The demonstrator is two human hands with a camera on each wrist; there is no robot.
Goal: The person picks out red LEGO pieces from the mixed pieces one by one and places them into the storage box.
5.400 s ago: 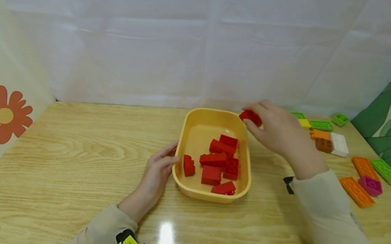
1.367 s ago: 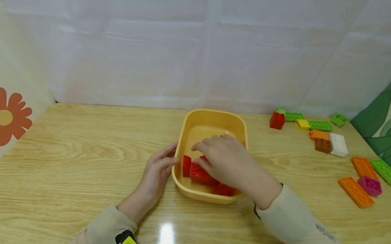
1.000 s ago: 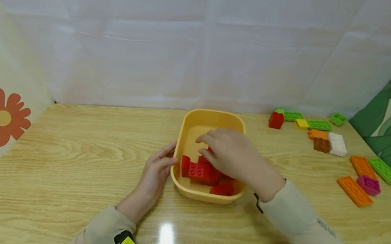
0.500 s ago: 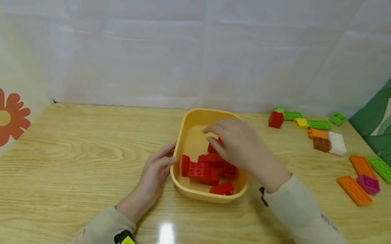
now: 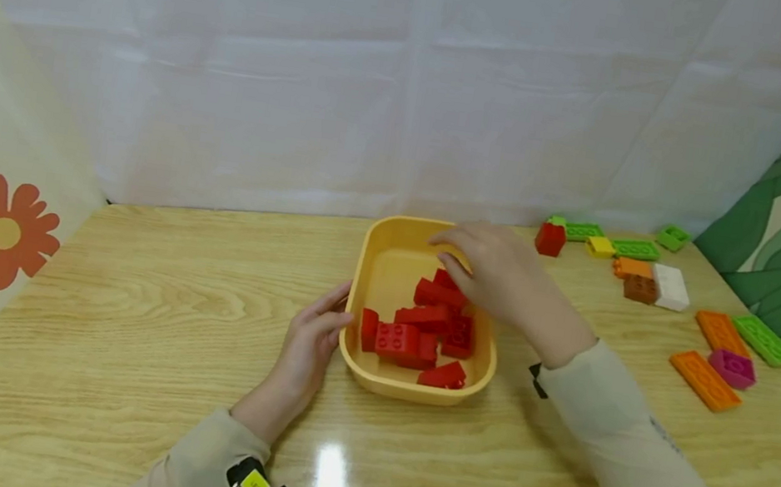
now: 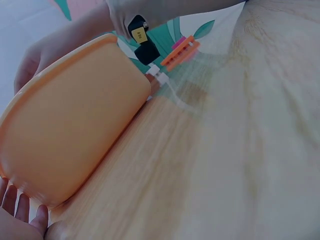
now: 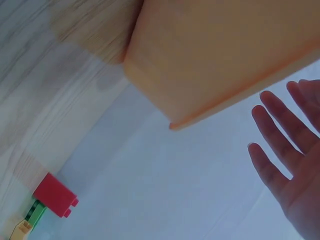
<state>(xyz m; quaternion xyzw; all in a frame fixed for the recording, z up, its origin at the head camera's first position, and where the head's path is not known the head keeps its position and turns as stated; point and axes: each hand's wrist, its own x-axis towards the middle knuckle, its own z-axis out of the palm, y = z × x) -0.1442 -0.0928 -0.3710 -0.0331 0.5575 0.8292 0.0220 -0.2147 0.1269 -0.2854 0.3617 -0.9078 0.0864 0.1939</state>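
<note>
A yellow plastic tub [image 5: 389,256] stands on the table with several red building bricks [image 5: 423,316] in it. My left hand [image 5: 305,349] rests against the tub's left outer wall in the head view; its fingertips [image 6: 24,206] touch that wall in the left wrist view. Over the tub's far right rim is my right hand [image 5: 506,282], its fingers spread and slightly bent. Nothing lies in its grasp, and the right wrist view shows the right fingers [image 7: 282,125] apart beside the rim. The hand hides part of that rim.
At the back right stands a red brick [image 5: 550,239] with a green top, near green plates [image 5: 635,249] and a yellow brick [image 5: 599,247]. Further right are a white brick [image 5: 670,287], a brown brick [image 5: 640,289], orange plates [image 5: 706,381] and a magenta brick [image 5: 732,369].
My right hand has let go of the red brick it held at first; a studded red brick now shows front left in the tub. The hand has since risen toward the far right rim.
</note>
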